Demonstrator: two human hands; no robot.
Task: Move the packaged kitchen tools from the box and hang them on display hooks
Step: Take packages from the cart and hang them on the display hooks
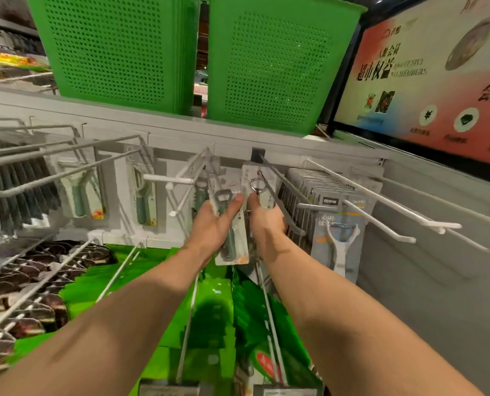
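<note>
Two packs: one carded bottle opener in each grip.
Left grip (212, 224): closed round the left pack (234, 247), thumb across its front by the opener's head.
Left pack: tilted, green handle toward me, card's lower edge hanging past my wrist; not on any hook.
Right grip (266, 221): closed round the lower part of the right pack (259, 181), holding it upright near the back panel.
Right pack: its top is at the dark hook (281, 207); I cannot tell whether the hole is on the wire.
Gap between packs: very small, side by side.
White hooks (178, 180): bare ends just left of my left grip.
Peeler packs (338, 224): full row hanging just right of my right grip.
Green peelers (81, 192): hanging further left.
Baskets (118, 52): two, green, perforated, on the shelf top above.
Green bags (209, 310): on the hooks below my forearms.
Poster (426, 81): far right, angled.
</note>
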